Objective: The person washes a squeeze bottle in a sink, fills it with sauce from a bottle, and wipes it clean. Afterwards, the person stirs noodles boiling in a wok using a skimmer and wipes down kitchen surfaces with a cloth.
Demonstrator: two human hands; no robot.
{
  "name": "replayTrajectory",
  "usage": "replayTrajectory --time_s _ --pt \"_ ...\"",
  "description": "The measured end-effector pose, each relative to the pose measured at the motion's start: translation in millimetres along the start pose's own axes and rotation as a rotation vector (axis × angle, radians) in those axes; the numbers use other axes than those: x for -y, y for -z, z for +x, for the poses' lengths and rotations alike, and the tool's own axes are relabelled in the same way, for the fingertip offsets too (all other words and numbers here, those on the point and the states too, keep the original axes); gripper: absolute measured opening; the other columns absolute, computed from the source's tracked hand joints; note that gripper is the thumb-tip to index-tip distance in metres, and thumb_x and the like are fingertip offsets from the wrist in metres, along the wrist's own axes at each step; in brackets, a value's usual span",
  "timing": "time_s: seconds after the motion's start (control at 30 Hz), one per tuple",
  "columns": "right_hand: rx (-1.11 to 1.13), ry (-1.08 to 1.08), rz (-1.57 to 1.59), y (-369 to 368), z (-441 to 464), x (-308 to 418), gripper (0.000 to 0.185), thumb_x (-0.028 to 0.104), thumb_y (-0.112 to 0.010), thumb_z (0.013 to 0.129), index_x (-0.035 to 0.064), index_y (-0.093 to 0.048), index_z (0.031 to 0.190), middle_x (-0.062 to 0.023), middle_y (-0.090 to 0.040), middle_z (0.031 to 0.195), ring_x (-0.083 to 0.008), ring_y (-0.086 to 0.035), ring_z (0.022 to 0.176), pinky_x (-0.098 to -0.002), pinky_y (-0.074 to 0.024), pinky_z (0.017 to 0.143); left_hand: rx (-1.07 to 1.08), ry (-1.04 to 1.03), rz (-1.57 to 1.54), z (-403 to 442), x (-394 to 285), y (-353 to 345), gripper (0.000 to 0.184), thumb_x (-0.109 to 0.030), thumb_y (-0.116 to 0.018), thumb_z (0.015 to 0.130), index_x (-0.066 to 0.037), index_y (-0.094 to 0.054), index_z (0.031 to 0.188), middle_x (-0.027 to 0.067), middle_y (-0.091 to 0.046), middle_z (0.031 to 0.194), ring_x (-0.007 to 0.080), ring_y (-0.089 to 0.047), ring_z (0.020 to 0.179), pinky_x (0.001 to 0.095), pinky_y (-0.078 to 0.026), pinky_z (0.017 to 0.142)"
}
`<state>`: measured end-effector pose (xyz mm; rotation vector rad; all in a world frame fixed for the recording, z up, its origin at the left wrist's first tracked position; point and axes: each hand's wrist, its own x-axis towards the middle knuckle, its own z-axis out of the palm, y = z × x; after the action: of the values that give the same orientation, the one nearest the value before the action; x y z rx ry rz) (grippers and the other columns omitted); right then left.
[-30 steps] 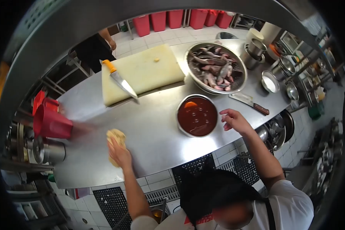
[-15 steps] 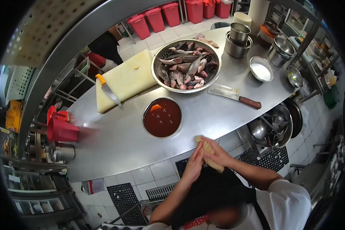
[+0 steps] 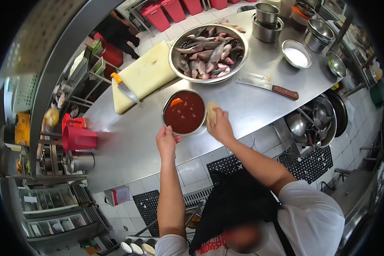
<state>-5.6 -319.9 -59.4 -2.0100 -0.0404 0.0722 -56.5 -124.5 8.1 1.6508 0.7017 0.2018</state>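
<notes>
A round metal bowl of dark red liquid [image 3: 184, 112], with something orange floating in it, stands on the steel table. At its lower left rim, my left hand [image 3: 167, 141] grips the edge with curled fingers. On the bowl's right side, my right hand [image 3: 221, 127] is closed on a tan cloth [image 3: 211, 112] that touches the outer wall. Behind the bowl sits a large colander of whole fish [image 3: 209, 55]. A cleaver [image 3: 266, 85] lies to the right, and a yellow-handled knife [image 3: 125, 88] rests on the pale cutting board [image 3: 147, 73].
A bowl of white contents [image 3: 296, 54] and stacked metal pots [image 3: 266, 25] stand at the back right. A red container [image 3: 79, 138] is at the table's left end. Below the right edge is a basin of utensils [image 3: 320, 119]. A person in dark clothing [image 3: 117, 33] stands beyond the table.
My hands have parted from around the cloth in front of my body and moved up to the bowl. The left now holds its rim; the right has carried the cloth to its side.
</notes>
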Motion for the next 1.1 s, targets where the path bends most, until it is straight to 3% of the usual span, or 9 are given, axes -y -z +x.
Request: replayTrajectory --time_s 0.13,0.37,0.47,0.63,0.8,0.87,1.0,1.07,1.1 --pt "0.111 0.116 -0.079 -49 -86 11 0.042 0.005 -0.054 0.086 -0.0007 -0.04 0.126 -0.0278 -0.048 0.115 -0.047 -0.053 0.097 -0.0507 -0.0469 0.087 0.029 -0.018 0.025 1 -2 4 0.022 -0.017 -0.052 0.098 0.002 -0.058 0.088 0.006 -0.06 0.064 0.0124 -0.061 0.054 0.0264 -0.05 0.049" --pt "0.808 0.525 -0.522 -104 -72 72 0.028 0.004 -0.056 0.083 0.0037 -0.062 0.11 -0.0157 -0.054 0.12 -0.0357 -0.057 0.107 -0.0467 -0.0482 0.089 0.16 0.027 0.114 11 -10 18 0.028 -0.02 -0.059 0.095 0.004 -0.062 0.11 0.0093 -0.066 0.071 0.0135 -0.065 0.057 0.0266 -0.049 0.049" --pt "0.589 0.593 -0.431 -23 -68 14 0.036 0.005 -0.056 0.082 0.0154 -0.063 0.116 -0.0151 -0.055 0.117 -0.0345 -0.054 0.109 -0.0436 -0.0478 0.092 0.137 0.0 0.091 9 -2 24 0.034 -0.023 -0.06 0.094 0.002 -0.061 0.117 0.0104 -0.067 0.075 0.0139 -0.067 0.061 0.0261 -0.049 0.05" --pt "-0.025 0.257 -0.599 124 7 -48 0.035 0.001 -0.061 0.079 0.0097 -0.062 0.113 -0.0196 -0.055 0.106 -0.0415 -0.059 0.091 -0.0457 -0.0498 0.083 0.117 0.02 -0.044 -11 19 46 0.036 -0.027 -0.061 0.095 0.001 -0.06 0.117 0.0107 -0.068 0.085 0.0141 -0.067 0.069 0.0255 -0.05 0.056" --pt "-0.15 0.316 -0.447 75 41 -29 0.03 0.005 -0.051 0.087 0.008 -0.059 0.116 -0.0244 -0.053 0.105 -0.0431 -0.057 0.096 -0.0469 -0.0495 0.084 0.199 0.02 -0.147 -32 34 21 0.034 -0.028 -0.06 0.096 0.0 -0.061 0.114 0.0085 -0.068 0.09 0.0136 -0.065 0.07 0.0246 -0.049 0.058" --pt "0.166 0.064 -0.483 27 -6 -15 0.033 0.008 -0.05 0.088 0.0073 -0.055 0.12 -0.0275 -0.051 0.105 -0.0445 -0.057 0.093 -0.0502 -0.0496 0.08 0.189 0.044 -0.121 -39 43 13 0.032 -0.028 -0.06 0.096 -0.001 -0.062 0.113 0.0073 -0.067 0.088 0.0129 -0.065 0.07 0.0248 -0.049 0.059" --pt "0.694 0.401 -0.301 -4 -82 30 0.041 0.004 -0.063 0.079 0.0105 -0.057 0.119 -0.0209 -0.048 0.116 -0.0409 -0.058 0.103 -0.0464 -0.0507 0.091 0.044 0.141 -0.014 -73 64 32 0.037 -0.03 -0.058 0.098 -0.002 -0.057 0.122 0.0088 -0.065 0.105 0.0142 -0.063 0.084 0.0252 -0.05 0.068" --pt "0.886 0.396 -0.049 -33 -75 38 0.049 0.002 -0.061 0.08 0.007 -0.054 0.129 -0.0279 -0.044 0.133 -0.0414 -0.048 0.122 -0.0426 -0.0443 0.101 -0.02 0.26 -0.063 -99 52 37 0.042 -0.032 -0.056 0.099 -0.003 -0.053 0.129 0.0118 -0.06 0.12 0.0166 -0.062 0.098 0.0267 -0.051 0.077" --pt "0.973 0.428 0.051 -45 -74 43 0.051 0.003 -0.061 0.082 0.0072 -0.053 0.132 -0.0279 -0.041 0.138 -0.0398 -0.046 0.126 -0.0421 -0.044 0.102 -0.086 0.37 -0.355 -113 41 29 0.051 -0.028 -0.056 0.099 -0.003 -0.042 0.141 0.0134 -0.057 0.126 0.0175 -0.06 0.106 0.0286 -0.051 0.081"
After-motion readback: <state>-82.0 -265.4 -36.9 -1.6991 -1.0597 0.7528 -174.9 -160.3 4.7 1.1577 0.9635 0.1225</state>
